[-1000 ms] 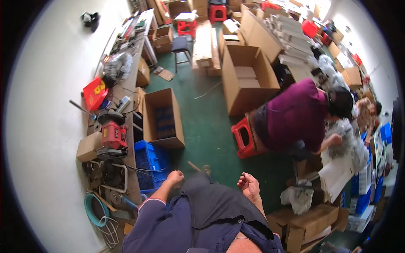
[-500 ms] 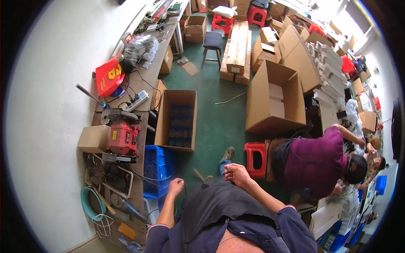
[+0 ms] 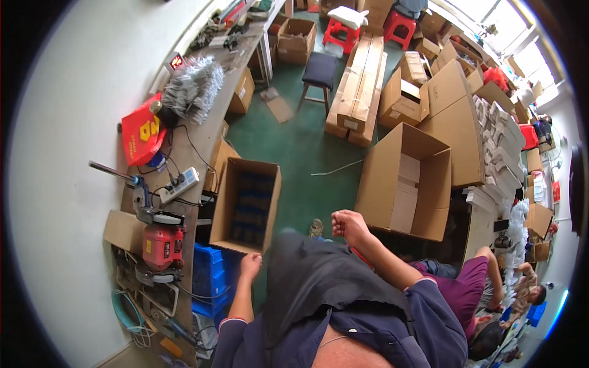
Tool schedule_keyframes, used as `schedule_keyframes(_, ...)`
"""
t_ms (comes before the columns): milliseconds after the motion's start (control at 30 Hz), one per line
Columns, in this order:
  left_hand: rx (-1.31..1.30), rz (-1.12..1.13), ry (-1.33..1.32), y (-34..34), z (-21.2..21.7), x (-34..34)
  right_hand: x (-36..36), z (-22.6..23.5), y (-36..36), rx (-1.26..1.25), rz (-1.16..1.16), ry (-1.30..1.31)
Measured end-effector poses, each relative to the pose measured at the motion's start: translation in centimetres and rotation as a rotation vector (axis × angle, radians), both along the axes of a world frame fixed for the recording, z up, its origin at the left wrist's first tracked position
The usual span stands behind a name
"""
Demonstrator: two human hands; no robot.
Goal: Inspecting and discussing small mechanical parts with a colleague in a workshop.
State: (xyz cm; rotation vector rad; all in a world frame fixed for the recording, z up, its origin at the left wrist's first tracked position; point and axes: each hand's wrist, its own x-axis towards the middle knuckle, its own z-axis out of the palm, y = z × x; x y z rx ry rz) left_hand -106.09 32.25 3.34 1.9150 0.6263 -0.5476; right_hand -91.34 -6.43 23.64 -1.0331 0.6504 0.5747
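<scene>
My left hand (image 3: 250,267) hangs at my left side with fingers curled in, nothing showing in it. It is nearest to the open cardboard box (image 3: 219,205), whose inside shows dark blue rows. In front of my dark apron (image 3: 325,270), my right hand (image 3: 350,226) is raised in a loose fist, also with nothing visible in it. Beyond it, to the right, stands a large open cardboard carton (image 3: 383,175) with pale boards inside. Neither hand touches a box.
Along the left runs a workbench (image 3: 236,67) with a red bench grinder (image 3: 164,245), a power strip (image 3: 180,184) and a silvery tinsel-like bundle (image 3: 193,89). A blue crate (image 3: 211,273) sits below. A dark stool (image 3: 319,70) and long cartons (image 3: 362,86) stand ahead. Another person (image 3: 457,282) works at right.
I have moved forward along the aisle; the boxes and bench now sit closer and lower in view. The nearby person has slipped toward the lower right. Both hands stay curled.
</scene>
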Motion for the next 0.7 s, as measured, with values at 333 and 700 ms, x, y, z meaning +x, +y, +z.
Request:
schedule_keyframes(333,0.241,-0.265,0.355,-1.7,-1.9,9.0,20.0,-5.2,-3.8,-0.079,0.083,0.013)
schedule_keyframes(700,0.028,-0.075,-0.074,-2.3,3.1,48.1,29.6,-21.1,-26.8,-0.634,-0.137,0.283)
